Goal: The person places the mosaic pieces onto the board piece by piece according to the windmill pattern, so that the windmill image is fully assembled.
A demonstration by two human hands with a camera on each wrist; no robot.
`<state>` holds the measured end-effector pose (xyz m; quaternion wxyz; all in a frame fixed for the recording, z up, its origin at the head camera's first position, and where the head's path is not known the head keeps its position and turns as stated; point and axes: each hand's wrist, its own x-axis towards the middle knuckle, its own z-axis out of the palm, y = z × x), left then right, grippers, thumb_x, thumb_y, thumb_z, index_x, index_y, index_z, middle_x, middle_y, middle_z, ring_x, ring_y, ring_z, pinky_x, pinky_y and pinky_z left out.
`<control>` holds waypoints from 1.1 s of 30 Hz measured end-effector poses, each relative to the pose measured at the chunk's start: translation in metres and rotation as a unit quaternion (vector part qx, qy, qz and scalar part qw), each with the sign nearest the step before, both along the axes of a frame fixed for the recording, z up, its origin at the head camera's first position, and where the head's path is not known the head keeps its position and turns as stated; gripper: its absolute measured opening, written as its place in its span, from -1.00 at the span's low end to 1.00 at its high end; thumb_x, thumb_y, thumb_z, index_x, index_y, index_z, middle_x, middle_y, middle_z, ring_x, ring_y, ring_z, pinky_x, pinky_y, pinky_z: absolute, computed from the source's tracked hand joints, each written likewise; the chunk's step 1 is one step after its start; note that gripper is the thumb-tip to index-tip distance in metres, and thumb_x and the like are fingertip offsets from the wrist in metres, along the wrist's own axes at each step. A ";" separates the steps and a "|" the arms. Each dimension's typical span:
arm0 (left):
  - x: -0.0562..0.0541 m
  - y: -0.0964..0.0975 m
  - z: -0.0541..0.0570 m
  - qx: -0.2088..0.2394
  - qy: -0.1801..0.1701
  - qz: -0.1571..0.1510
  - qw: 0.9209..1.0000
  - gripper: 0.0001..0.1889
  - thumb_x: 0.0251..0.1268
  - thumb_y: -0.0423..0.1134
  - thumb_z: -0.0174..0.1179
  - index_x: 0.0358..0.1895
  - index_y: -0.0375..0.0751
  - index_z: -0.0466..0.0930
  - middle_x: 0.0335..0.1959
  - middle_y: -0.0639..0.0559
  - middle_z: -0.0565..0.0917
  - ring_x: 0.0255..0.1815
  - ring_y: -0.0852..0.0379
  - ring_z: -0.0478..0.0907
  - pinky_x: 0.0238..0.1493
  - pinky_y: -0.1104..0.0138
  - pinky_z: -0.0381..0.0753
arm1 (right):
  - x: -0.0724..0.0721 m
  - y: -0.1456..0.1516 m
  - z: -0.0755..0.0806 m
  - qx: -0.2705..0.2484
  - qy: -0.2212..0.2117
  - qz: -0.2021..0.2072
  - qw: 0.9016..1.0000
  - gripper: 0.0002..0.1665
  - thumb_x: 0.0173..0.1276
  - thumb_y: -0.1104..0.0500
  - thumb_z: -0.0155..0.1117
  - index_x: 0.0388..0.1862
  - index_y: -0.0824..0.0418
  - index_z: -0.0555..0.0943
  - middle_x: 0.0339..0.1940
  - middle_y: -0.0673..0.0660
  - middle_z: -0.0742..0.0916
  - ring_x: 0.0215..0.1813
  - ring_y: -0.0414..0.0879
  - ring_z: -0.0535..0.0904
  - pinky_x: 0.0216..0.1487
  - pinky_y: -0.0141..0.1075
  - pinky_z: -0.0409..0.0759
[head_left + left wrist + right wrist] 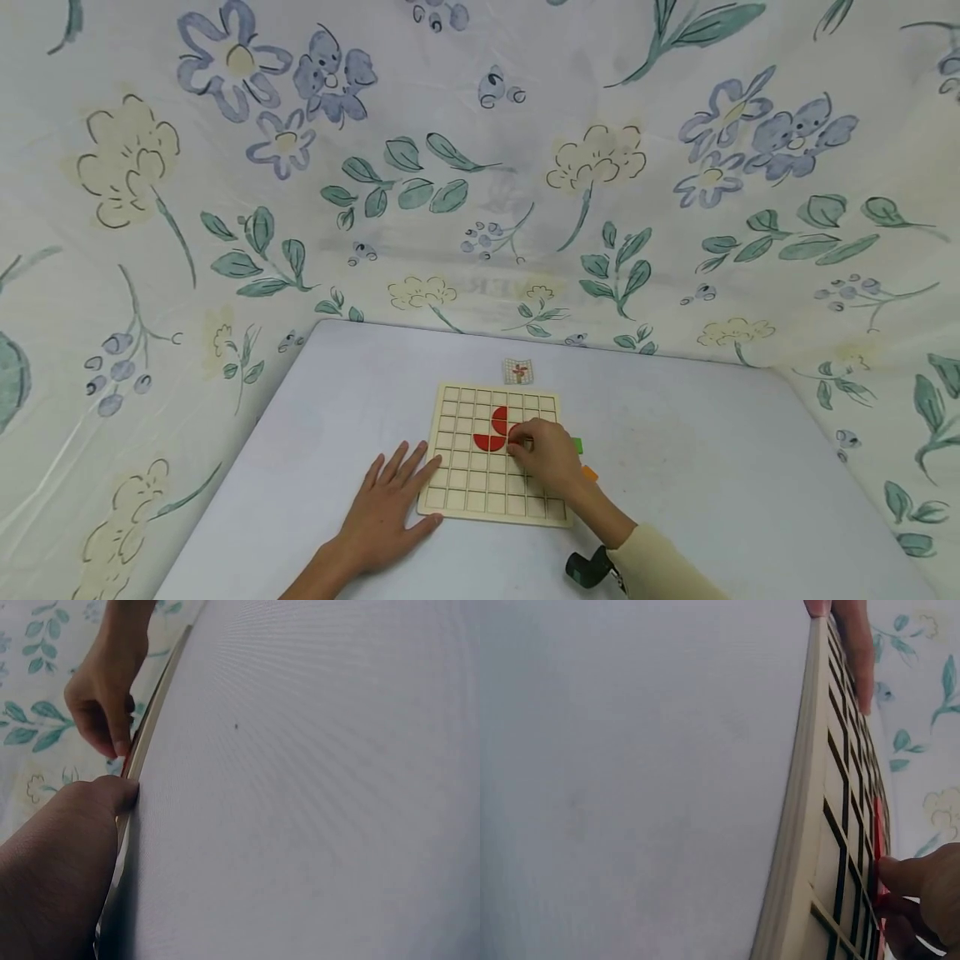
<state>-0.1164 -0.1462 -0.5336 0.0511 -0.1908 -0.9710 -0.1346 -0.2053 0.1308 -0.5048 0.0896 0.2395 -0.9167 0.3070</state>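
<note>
A pale wooden grid board (457, 479) lies flat on the white table. Red rounded pieces (490, 442) sit in squares near its middle, one more of them (500, 420) just above. My right hand (546, 454) reaches over from the right, thumb and fingers pinching a red piece (513, 432) that they partly cover. In the right wrist view, those fingertips (900, 877) meet red at the board's surface. Spread flat, my left hand (390, 508) rests on the table, its fingertips at the board's left edge. The left wrist view shows its thumb side (75, 832) against the board's edge.
Behind the board lies a small card (518, 372) printed with a red figure on a grid. Green (577, 445) and orange (589, 473) pieces show past the board's right edge, partly hidden. A dark device (588, 568) is at the right wrist. Floral cloth (480, 233) hangs behind the table.
</note>
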 end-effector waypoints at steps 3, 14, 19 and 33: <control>-0.001 0.000 -0.001 0.003 0.000 -0.001 1.000 -0.19 0.31 0.40 -0.03 0.53 0.05 0.20 0.57 -0.01 0.10 0.57 -0.10 -0.10 0.46 -0.11 -0.12 | 0.000 -0.001 -0.001 -0.001 0.012 0.001 1.000 -0.91 0.17 0.26 0.51 -0.43 0.10 0.74 -0.47 -0.13 0.69 -0.50 -0.29 0.45 -0.50 -0.42 0.46; -0.002 -0.002 0.000 0.008 -0.001 -0.002 1.000 -0.19 0.31 0.39 -0.02 0.53 0.05 0.21 0.57 -0.01 0.10 0.57 -0.09 -0.10 0.46 -0.11 -0.13 | 0.005 0.007 0.003 -0.001 0.043 0.015 0.999 -0.89 0.12 0.35 0.49 -0.39 0.17 0.76 -0.45 -0.05 0.76 -0.47 -0.31 0.58 -0.46 -0.44 0.56; -0.004 -0.003 0.001 0.010 0.000 -0.009 1.000 -0.19 0.32 0.37 -0.01 0.54 0.04 0.19 0.57 -0.01 0.09 0.57 -0.10 -0.09 0.47 -0.10 -0.13 | 0.005 0.017 0.006 -0.012 0.017 -0.012 1.000 -0.88 0.14 0.32 0.50 -0.34 0.14 0.78 -0.40 -0.08 0.77 -0.42 -0.31 0.58 -0.44 -0.43 0.55; -0.007 -0.006 0.005 0.018 0.002 -0.014 1.000 -0.20 0.31 0.34 0.04 0.53 0.02 0.21 0.56 -0.03 0.11 0.56 -0.12 -0.07 0.46 -0.12 -0.10 | 0.006 0.044 0.008 -0.021 -0.011 -0.060 0.998 -0.87 0.14 0.34 0.50 -0.37 0.15 0.74 -0.45 -0.12 0.72 -0.46 -0.28 0.53 -0.46 -0.40 0.53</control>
